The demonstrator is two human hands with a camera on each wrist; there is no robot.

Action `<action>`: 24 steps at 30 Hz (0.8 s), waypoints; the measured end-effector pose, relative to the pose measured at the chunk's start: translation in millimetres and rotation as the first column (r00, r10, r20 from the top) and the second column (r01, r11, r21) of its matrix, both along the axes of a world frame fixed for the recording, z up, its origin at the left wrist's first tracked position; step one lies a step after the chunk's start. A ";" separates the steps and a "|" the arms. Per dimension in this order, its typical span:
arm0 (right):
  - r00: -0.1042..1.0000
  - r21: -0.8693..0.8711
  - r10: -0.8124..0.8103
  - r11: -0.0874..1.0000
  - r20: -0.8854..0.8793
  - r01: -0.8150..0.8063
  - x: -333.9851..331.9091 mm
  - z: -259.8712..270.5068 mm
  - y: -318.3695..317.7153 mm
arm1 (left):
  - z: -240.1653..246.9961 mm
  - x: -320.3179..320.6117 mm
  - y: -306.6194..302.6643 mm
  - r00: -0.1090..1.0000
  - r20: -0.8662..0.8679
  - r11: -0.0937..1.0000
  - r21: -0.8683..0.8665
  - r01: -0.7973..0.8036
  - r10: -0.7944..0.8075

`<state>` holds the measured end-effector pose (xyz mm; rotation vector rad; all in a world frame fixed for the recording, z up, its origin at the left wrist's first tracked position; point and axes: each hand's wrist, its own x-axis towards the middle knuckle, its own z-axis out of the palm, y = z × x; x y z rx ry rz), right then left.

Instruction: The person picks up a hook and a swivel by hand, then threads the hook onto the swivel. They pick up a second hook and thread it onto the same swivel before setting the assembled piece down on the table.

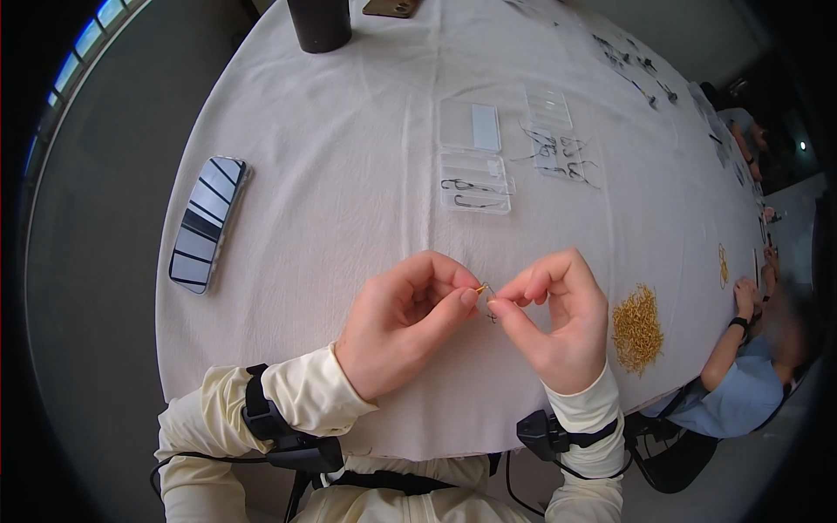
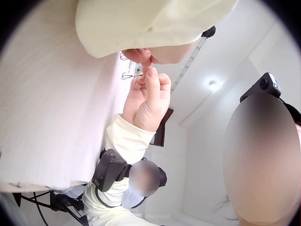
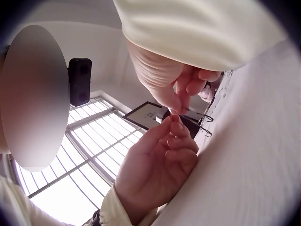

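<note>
Over the near side of the white tablecloth point(image 1: 296, 331), both hands meet with curled fingers. The left hand point(image 1: 405, 327) pinches a small gold piece point(image 1: 480, 288) between thumb and forefinger; the right hand point(image 1: 567, 322) pinches at a dark hook point(image 1: 493, 318) just beside it, though exactly where its fingertips grip is too small to tell. Right of that hand lies a pile of gold pieces point(image 1: 638, 331). Well to the left is a phone point(image 1: 209, 225). Beyond the hands, an open clear box point(image 1: 475, 209) holds dark hooks, with another open box point(image 1: 547, 106) beside it. Farthest off stands a dark cup point(image 1: 321, 26), near a second phone point(image 1: 390, 7).
</note>
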<state>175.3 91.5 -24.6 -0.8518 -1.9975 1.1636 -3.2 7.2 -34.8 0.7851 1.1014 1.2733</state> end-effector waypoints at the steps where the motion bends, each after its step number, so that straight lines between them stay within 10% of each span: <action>1: 1.000 0.012 -0.003 1.000 0.000 0.003 -0.3 -0.6 -0.1 | -1.4 1.5 0.2 1.000 -0.009 1.000 0.019 -0.008 0.009; 15: 0.998 0.105 0.028 0.994 0.053 -0.034 -4.4 11.0 0.4 | -13.3 4.9 -0.3 0.989 -0.125 0.978 0.203 -0.053 0.079; 24: 0.996 0.100 0.052 0.993 0.068 -0.059 -4.3 10.7 0.1 | -2.9 -1.8 -0.6 0.839 -0.492 0.910 0.414 -0.009 0.232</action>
